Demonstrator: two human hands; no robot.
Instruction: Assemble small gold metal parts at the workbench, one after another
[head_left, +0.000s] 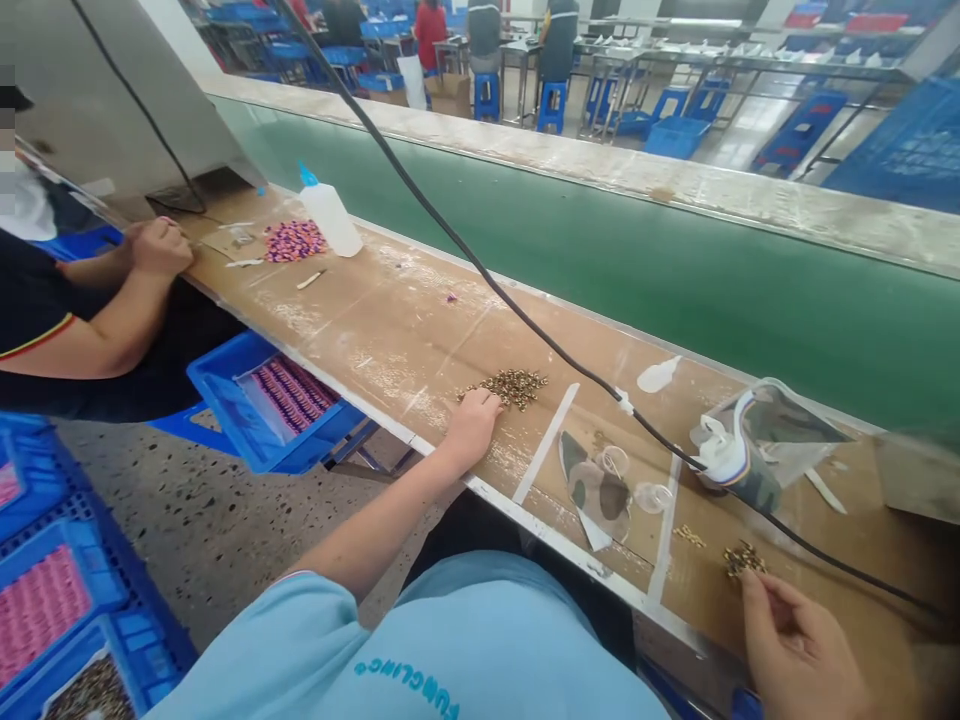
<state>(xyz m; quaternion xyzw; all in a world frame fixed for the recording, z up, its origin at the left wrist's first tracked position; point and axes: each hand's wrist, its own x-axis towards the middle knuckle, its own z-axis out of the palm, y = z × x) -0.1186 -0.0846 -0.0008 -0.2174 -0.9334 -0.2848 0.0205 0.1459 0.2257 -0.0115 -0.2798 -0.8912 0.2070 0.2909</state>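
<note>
My left hand [474, 428] rests on the cardboard-covered bench at the near edge of a pile of small brass-brown pieces [516, 388]. Its fingertips are bent together at the pile, and whatever they hold is too small to name. At the lower right, my right hand [799, 645] has thumb and index finger pressed together beside a smaller pile of dark and brass pieces [744, 560]. Anything between those fingertips cannot be made out. A few pale yellow bits [689, 536] lie left of that smaller pile.
A black cable [450, 235] crosses above the bench. Camouflage cloth [596, 490], clear round lids [652, 497] and a plastic bag [739, 450] lie between my hands. A white bottle [332, 220] and pink-purple pieces [294, 241] stand near a co-worker's hands [161, 245]. A blue crate [274, 400] is below.
</note>
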